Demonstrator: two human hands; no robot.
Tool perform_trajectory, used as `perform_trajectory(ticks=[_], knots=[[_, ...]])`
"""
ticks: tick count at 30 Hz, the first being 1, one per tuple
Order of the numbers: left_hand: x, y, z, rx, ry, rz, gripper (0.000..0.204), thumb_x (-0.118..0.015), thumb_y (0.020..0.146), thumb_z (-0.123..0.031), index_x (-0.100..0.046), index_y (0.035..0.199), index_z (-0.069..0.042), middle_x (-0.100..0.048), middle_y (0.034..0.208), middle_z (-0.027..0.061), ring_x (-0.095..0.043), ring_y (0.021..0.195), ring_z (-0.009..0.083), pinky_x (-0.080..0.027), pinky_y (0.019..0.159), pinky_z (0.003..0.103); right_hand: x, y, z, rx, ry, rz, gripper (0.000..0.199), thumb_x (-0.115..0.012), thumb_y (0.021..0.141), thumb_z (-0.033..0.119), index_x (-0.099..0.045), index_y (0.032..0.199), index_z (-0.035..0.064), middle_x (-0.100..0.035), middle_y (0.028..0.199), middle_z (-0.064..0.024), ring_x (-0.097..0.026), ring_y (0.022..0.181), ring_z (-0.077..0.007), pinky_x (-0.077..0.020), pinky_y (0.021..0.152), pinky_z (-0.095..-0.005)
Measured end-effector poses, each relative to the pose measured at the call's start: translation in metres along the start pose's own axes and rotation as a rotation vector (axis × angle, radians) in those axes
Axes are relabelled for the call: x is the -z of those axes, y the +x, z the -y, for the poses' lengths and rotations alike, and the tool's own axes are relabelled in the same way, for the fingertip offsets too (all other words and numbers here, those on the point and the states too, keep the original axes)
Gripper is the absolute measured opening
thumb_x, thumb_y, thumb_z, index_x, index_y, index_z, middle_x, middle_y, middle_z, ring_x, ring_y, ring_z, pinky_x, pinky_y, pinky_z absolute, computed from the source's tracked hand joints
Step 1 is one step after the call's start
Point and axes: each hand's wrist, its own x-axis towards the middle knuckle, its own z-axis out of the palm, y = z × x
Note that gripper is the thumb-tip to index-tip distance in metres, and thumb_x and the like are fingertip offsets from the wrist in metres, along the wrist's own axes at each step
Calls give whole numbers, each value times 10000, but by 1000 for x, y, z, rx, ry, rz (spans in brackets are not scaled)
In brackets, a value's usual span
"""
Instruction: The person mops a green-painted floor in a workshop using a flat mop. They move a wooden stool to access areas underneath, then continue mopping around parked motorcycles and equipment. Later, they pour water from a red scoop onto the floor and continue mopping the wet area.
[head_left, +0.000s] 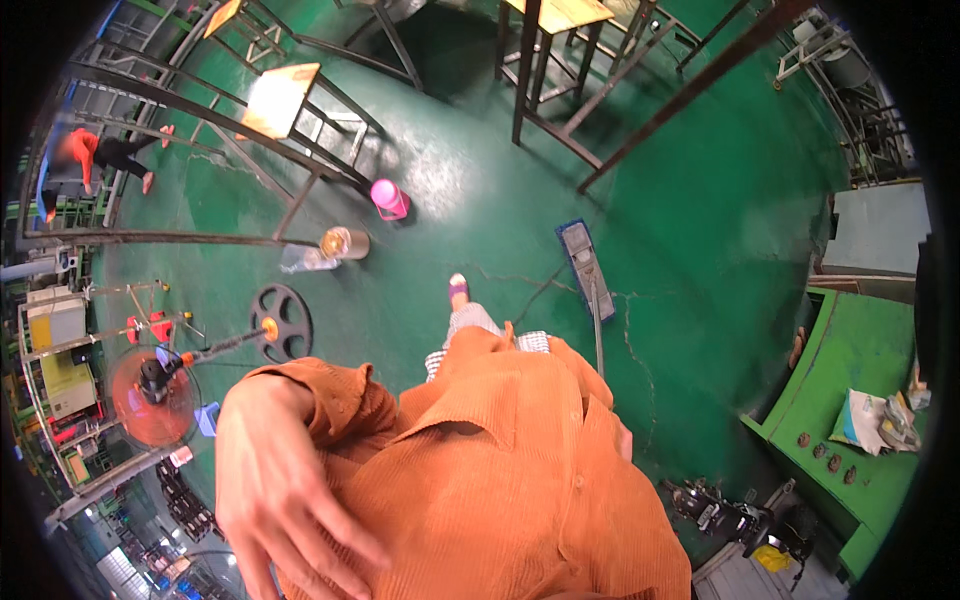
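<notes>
Two containers stand on the green floor (pixel 430 345) ahead of me, to the left of my forward foot (pixel 459 290). One is a pink jug (pixel 390 201) with a rounded top; what it holds I cannot see. Just beyond it, further left, is a tan tub (pixel 347 243), its orange-brown end facing left, its contents too small to make out. A clear plastic wrapper (pixel 308 258) lies right beside the tub. Over on my right, the green worktop (pixel 858 350) carries a white, blue and tan sack (pixel 858 422) with a crumpled grey bag (pixel 899 425) against it; I can't tell what is inside either. Four small dark lumps (pixel 834 463) sit in a row near them.

The mop (pixel 583 258) is on the floor ahead and to the right of my foot. Its head is long and flat, a grey plate edged with blue fringe, set at a slant with the far end leaning left. A thin grey pole (pixel 597 320) rises from the plate towards me and vanishes behind my orange shirt (pixel 500 490).

My left hand (pixel 285 490) is raised in front of my body, empty, its fingers loosely spread and pointing down. Only a sliver of my right hand (pixel 626 442) shows past the shirt, near the line of the pole; whether it grips anything I can't tell.
</notes>
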Motion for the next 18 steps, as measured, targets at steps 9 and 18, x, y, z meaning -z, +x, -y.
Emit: perform_trajectory(ticks=[9, 18], knots=[[42, -175, -55, -83, -10, -639, 324, -524, 902, -289, -513, 1222, -239, -645, 1050, 103, -616, 976, 292, -405, 895, 496, -180, 67, 35, -368, 243, 159, 169, -456, 890, 222, -578, 879, 104, -487, 664, 70, -347, 424, -27, -290, 367, -166], [128, -298, -58, 158, 60, -889, 603, -711, 749, -345, -522, 1202, 5, -619, 1022, 239, -586, 979, 403, -401, 882, 501, -314, 172, 127, -444, 191, 324, 171, -490, 887, 214, -464, 745, 122, -426, 640, 72, -337, 434, -7, -284, 354, -161]])
